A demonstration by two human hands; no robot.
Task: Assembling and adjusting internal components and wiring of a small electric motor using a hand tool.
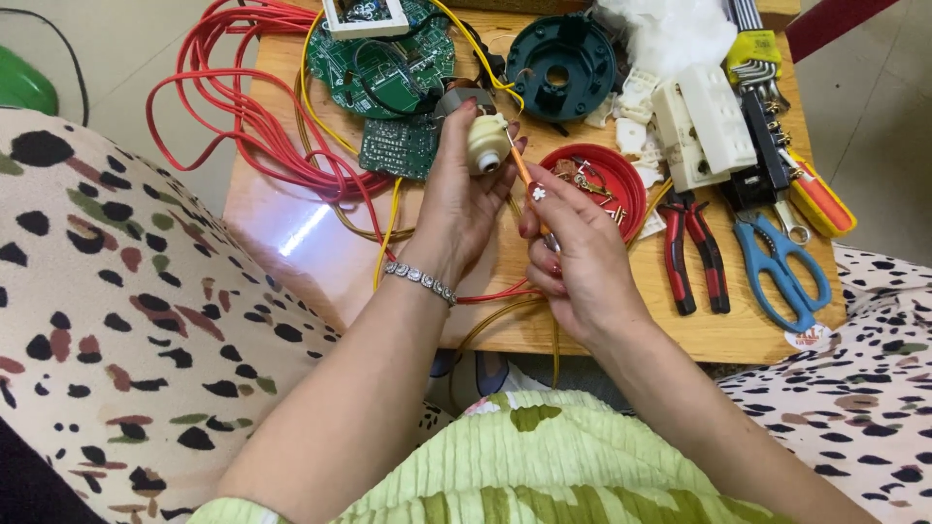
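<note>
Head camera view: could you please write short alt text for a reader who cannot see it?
The left hand holds a small cream motor while the right hand applies an orange-handled screwdriver to it, above a wooden table with red wire, circuit boards and pliers.

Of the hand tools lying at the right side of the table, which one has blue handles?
The scissors. The pliers beside them have red-and-black handles.
</note>
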